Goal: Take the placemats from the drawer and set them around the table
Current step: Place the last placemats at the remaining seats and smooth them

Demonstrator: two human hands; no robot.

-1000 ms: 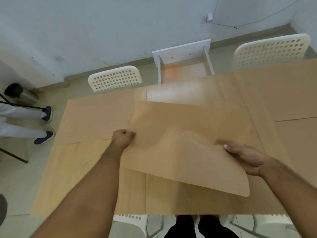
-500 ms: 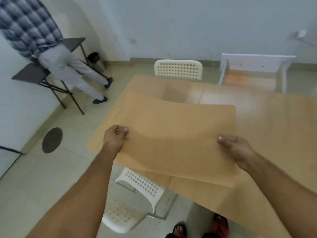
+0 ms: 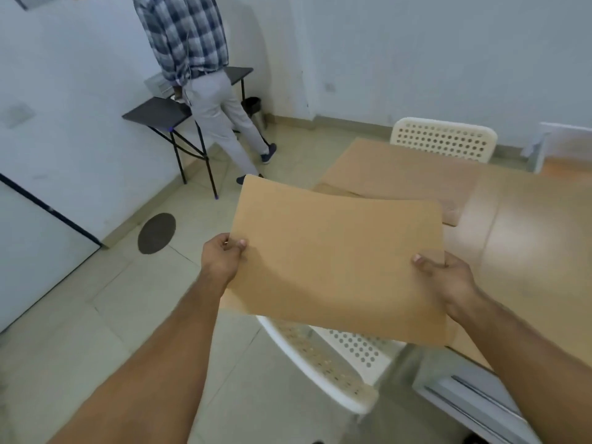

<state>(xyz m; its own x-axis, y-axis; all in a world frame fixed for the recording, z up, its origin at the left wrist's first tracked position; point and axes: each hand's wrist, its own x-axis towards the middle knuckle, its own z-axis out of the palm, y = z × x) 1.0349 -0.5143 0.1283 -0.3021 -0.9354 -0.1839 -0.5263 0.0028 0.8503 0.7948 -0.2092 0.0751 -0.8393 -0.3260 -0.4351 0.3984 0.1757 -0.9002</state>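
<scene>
Head view: left hand [image 3: 221,259] and right hand [image 3: 447,277] are each pinching a side edge of a tan placemat [image 3: 336,264], holding it in the air over the wooden table [image 3: 528,251] corner and a white chair [image 3: 326,360]. Another placemat [image 3: 400,177] is lying on the table's far end. A person in a plaid shirt [image 3: 198,75] is standing by a black side table [image 3: 157,113].

Bare, sparsely furnished room, more office or meeting room than home. Plain white walls [image 3: 416,59], pale tiled floor [image 3: 128,299]. Light wooden table [image 3: 528,251] with white perforated plastic seating: far chair [image 3: 443,139] tucked at one side, near chair [image 3: 336,357] at another. Black folding table [image 3: 157,112] against left wall, person in checked shirt [image 3: 192,43] standing at it. Small dark bin [image 3: 256,110] in corner.
</scene>
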